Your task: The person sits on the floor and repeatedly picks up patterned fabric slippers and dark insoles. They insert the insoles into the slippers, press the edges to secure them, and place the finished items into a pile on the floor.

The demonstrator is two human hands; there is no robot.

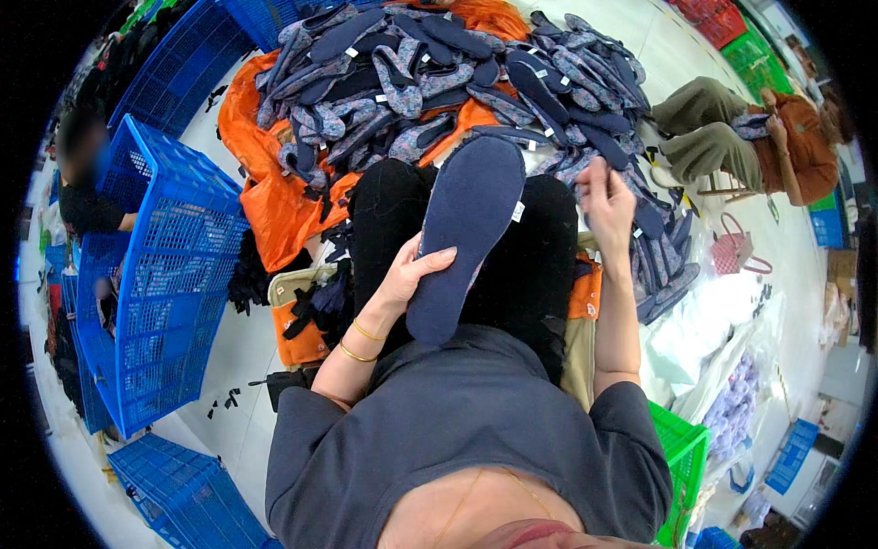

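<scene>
A dark navy slipper (466,220) is in my left hand (412,274), its flat sole turned up. The thumb lies across the sole and the fingers go beneath it. A small white tag sticks out from the slipper's right edge. Right of my knee, my right hand (605,197) is raised with its fingers curled together. Slight blur and the small size hide whatever is in them, if anything. Beyond my knees spreads a large pile of patterned slippers (398,78) with dark soles, and some lie close to my right hand.
Orange sheeting (251,174) lies under the pile. A tall blue crate (178,284) stands on the left, near another person (87,197). At right, a seated person (777,146) holds a slipper. A green crate (681,467) stands by my right elbow, and a pink bag (732,252) lies beyond.
</scene>
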